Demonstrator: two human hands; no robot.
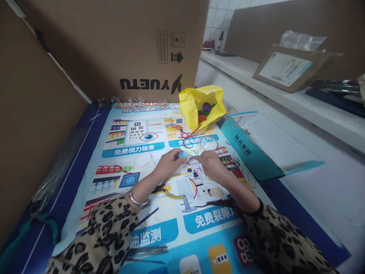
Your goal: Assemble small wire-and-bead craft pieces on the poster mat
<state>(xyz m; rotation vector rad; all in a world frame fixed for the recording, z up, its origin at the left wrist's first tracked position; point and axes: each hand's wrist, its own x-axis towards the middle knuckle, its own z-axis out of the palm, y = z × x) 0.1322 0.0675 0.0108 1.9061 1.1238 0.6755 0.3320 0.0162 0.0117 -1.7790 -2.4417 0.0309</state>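
My left hand (170, 161) is closed, with thumb and fingertips pinching a small light-blue round piece (183, 155). Right beside it, my right hand (212, 164) is closed too, its fingertips pressed together close to the blue piece. What they grip is too small to make out. Just beyond the hands sits a clear round dish (209, 143) with tiny shiny bits in it. A red cord (186, 141) trails from the open yellow bag (189, 108), where red, purple and green items show. Yellow-handled pliers (173, 195) lie below my left hand.
Teal-handled pliers (42, 219) lie at the far left. Dark thin wires (148, 251) lie near the front. A large cardboard box (137, 45) stands behind the poster-covered table. On the right are a teal-edged box (246, 146) and a white ledge (248, 74) bearing a parcel (285, 70).
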